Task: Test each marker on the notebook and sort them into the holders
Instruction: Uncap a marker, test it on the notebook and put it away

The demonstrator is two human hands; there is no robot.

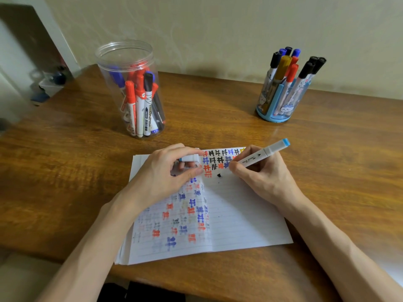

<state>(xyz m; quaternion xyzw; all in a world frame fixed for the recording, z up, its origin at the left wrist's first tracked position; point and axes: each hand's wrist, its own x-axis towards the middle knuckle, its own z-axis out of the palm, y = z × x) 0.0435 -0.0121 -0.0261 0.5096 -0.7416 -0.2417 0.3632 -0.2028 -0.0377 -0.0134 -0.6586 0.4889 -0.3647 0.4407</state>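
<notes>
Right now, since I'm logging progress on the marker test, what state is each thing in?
Marker: near cap off, far blue-ended cap on, gripped by right hand.
Cap: off, pinched in left hand.
Notebook: open, page partly filled with test marks.
Clear jar: lidless, holding markers.
Blue holder: upright, holding capped markers.

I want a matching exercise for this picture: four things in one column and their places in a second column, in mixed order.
Things
1. clear jar
2. blue holder
3. white marker
4. cap

Places
A. pinched in the left hand
B. at the far right of the table
C. held in the right hand
D. at the far left of the table

Pairs: 1-D, 2-B, 3-C, 4-A
</notes>
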